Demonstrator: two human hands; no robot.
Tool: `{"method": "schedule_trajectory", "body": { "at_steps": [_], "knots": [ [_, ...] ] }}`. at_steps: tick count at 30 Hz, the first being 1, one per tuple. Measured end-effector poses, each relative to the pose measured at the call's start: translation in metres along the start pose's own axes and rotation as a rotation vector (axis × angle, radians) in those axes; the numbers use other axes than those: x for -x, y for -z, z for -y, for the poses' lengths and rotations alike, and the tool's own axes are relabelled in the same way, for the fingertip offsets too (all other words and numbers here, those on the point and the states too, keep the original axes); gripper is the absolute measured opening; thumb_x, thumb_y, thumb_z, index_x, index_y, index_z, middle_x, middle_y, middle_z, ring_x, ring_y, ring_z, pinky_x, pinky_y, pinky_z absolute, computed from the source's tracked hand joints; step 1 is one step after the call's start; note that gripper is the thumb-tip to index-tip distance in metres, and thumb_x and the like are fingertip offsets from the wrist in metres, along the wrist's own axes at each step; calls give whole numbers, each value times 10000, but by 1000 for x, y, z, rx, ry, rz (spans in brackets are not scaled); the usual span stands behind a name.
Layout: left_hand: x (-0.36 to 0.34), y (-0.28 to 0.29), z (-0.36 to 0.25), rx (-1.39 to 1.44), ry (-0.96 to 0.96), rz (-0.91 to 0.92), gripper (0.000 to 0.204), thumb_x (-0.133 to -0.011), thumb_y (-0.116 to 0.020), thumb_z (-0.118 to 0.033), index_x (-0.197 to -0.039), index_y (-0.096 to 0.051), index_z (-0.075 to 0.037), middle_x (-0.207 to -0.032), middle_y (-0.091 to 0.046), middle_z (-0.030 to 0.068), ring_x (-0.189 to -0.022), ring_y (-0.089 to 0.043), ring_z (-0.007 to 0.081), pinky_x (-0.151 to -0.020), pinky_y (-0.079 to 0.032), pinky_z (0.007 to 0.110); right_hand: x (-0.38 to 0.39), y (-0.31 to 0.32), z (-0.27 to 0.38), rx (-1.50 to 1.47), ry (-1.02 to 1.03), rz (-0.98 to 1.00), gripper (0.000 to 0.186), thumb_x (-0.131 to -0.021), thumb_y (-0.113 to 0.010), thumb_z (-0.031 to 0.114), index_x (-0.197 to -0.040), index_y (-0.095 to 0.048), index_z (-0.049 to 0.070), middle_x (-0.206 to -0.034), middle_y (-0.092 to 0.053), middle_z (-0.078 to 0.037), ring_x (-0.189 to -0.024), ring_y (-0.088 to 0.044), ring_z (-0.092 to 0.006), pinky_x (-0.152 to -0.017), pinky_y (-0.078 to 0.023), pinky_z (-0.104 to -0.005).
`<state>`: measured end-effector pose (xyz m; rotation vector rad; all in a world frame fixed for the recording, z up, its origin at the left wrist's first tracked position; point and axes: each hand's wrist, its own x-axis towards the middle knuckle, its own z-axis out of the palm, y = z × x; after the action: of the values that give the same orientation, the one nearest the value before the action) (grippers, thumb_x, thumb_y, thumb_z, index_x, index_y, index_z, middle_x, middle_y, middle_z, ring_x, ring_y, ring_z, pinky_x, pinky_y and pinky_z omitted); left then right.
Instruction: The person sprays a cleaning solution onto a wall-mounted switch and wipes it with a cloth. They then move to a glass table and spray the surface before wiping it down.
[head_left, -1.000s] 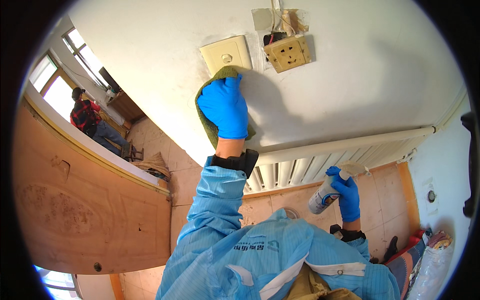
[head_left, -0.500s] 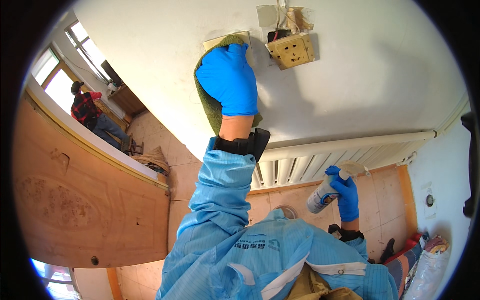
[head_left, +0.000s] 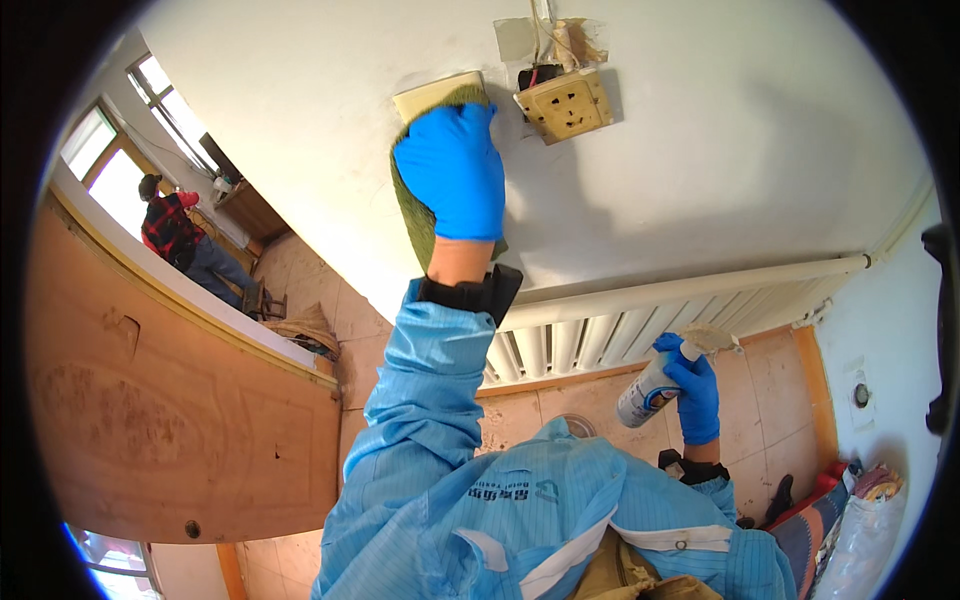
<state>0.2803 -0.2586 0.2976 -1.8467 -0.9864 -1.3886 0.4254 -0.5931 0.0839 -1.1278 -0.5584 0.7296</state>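
Cloth (head_left: 415, 215): coarse green fabric, matt. Switch plate (head_left: 432, 95): smooth yellowed plastic. Spray can (head_left: 645, 390): glossy metal. Wall (head_left: 700, 170): matt paint.

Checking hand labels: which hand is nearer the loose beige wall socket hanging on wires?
Left. The left hand presses a green cloth just beside the socket; the right hand holds a spray can far below.
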Motion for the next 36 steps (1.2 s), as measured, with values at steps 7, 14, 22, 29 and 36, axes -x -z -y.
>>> {"method": "schedule_trajectory", "body": {
  "at_steps": [7,14,22,29,36],
  "knots": [
    [-13,6,32,-29,55,-129,168,-800,-765,-254,-715,-683,-135,-606,-552,94,-550,-569,294,-480,-428,399,-2,-10,-1,16,18,21,444,-755,-598,63,-1194,-630,-5,-1196,-633,-129,-1180,-560,-279,-1059,-410,-390],
    [-2,-4,43,-1,97,-191,180,-822,-749,-255,-708,-674,-137,-611,-554,104,-551,-572,298,-454,-401,408,-4,-12,-6,31,4,36,414,-758,-595,64,-1164,-651,0,-1204,-629,-132,-1170,-566,-277,-1050,-417,-387],
    [25,-11,42,30,169,-142,106,-858,-732,-246,-820,-698,-153,-632,-591,89,-530,-564,291,-455,-415,394,-3,-8,-7,14,7,48,431,-762,-601,66,-1185,-645,-4,-1219,-630,-140,-1194,-561,-285,-1056,-414,-390],
    [24,2,38,38,59,-38,101,-841,-740,-230,-831,-696,-140,-626,-578,102,-528,-555,291,-467,-411,375,-9,-8,-8,83,-5,52,435,-768,-596,74,-1194,-640,-2,-1220,-629,-141,-1191,-562,-282,-1057,-413,-391],
    [3,8,63,138,-106,94,87,-866,-704,-224,-854,-721,-139,-702,-636,112,-573,-594,294,-521,-458,370,-11,-9,-6,50,-13,40,429,-763,-608,69,-1184,-648,-2,-1221,-631,-133,-1184,-566,-276,-1057,-416,-387]
  ]
}}
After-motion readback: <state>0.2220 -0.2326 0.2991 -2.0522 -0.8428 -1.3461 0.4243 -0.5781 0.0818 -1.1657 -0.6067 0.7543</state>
